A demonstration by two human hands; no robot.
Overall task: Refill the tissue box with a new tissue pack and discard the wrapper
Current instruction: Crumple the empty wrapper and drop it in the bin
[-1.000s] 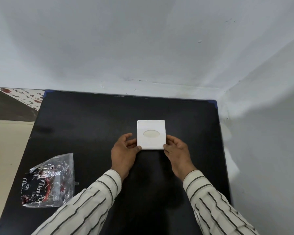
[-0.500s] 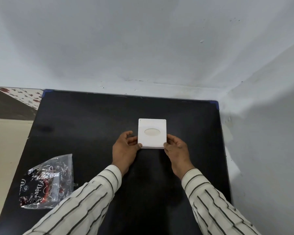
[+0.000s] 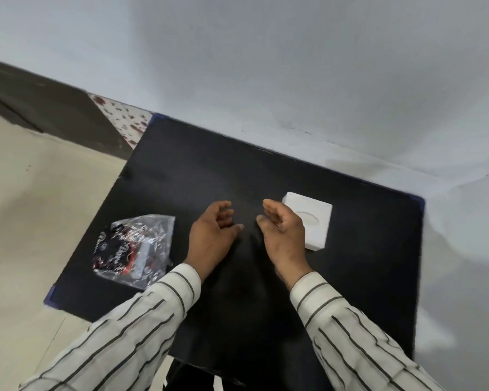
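A white square tissue box (image 3: 315,221) with an oval slot on top lies on the black table (image 3: 215,170), right of centre. My right hand (image 3: 284,230) hovers just left of it, fingers apart and holding nothing, covering the box's left edge. Beside it, my left hand (image 3: 213,232) is also open and empty over the bare table. A crumpled clear plastic wrapper (image 3: 134,248) with black and red print lies near the table's left edge, left of my left hand.
A white wall runs along the far and right sides of the table. Beige floor (image 3: 26,207) lies beyond the table's left edge. A dark panel and a red-speckled surface (image 3: 122,117) stand at the far left.
Both hands have let go of the tissue box and moved left, off it. The view has swung left, so the box now sits to the right of my hands.
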